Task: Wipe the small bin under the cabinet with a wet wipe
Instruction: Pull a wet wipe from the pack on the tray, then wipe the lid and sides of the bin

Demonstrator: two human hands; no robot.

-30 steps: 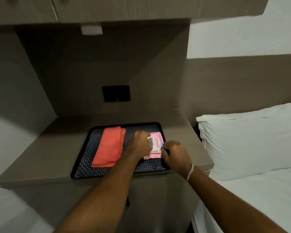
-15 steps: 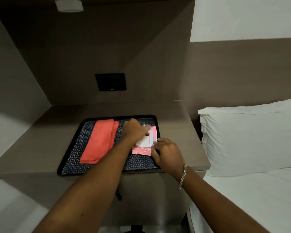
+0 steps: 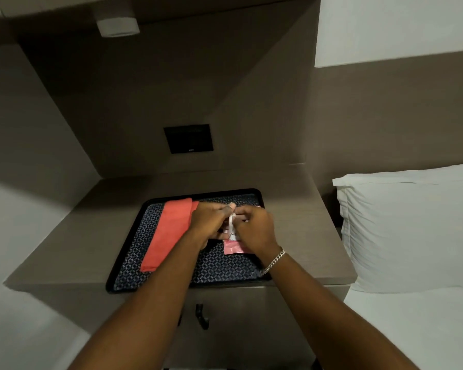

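Note:
A pink pack of wet wipes lies on a black patterned tray on top of the bedside cabinet. My left hand rests on the pack and holds its white flap up. My right hand, with a silver bracelet at the wrist, pinches at the pack's opening from the right side. Both hands cover most of the pack. The small bin is not in view.
A folded coral cloth lies on the tray's left half. The cabinet front has a dark handle. A bed with a white pillow stands right of the cabinet. A black wall panel sits behind.
My left hand has lifted the pack's white flap upright. My right hand has moved from the pack's lower edge up to its opening. The camera has tilted up a little.

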